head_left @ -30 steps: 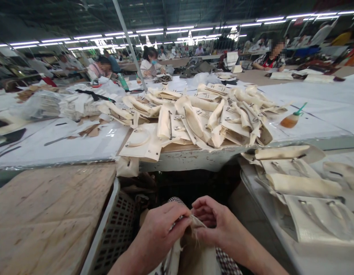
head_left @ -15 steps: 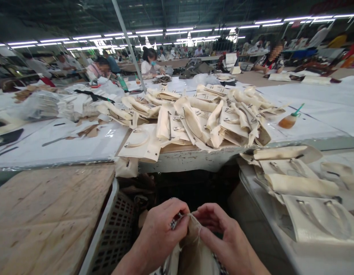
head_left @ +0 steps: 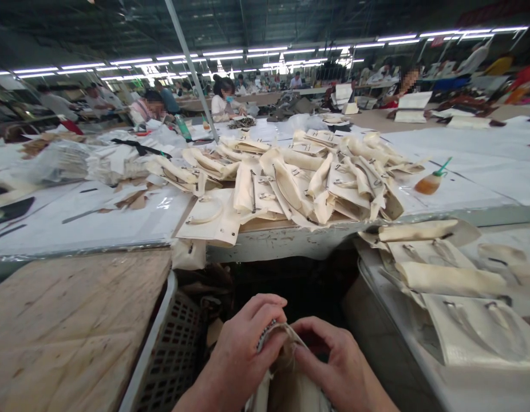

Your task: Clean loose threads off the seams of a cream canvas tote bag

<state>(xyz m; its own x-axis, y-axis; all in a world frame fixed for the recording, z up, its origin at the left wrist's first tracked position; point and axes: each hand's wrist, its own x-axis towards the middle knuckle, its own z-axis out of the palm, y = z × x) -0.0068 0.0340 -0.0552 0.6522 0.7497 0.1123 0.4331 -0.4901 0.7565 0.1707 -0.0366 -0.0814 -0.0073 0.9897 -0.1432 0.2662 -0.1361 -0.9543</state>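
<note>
Low in the middle of the view is a cream bag piece point(head_left: 293, 389), its upper edge folded and a black-and-white patterned strip point(head_left: 265, 333) showing by my left fingers. My left hand point(head_left: 248, 346) is closed, pinching that edge between thumb and fingers. On the other side of the fold, my right hand point(head_left: 340, 360) is closed too, thumb pressed against the inside of the edge. Loose threads hang near the thumbs. The bag piece's lower part runs out of view.
Cream bags with handles are heaped point(head_left: 291, 177) on the white table ahead. More bags point(head_left: 475, 320) lie on the right. A plastic crate point(head_left: 170, 337) and a brown board point(head_left: 67, 320) are at the left. A squeeze bottle point(head_left: 428, 182) lies beyond. Several people work farther back.
My left fingers have lifted and spread over the edge, and my right thumb has shifted slightly along it. Across the table, a co-worker has raised a white piece.
</note>
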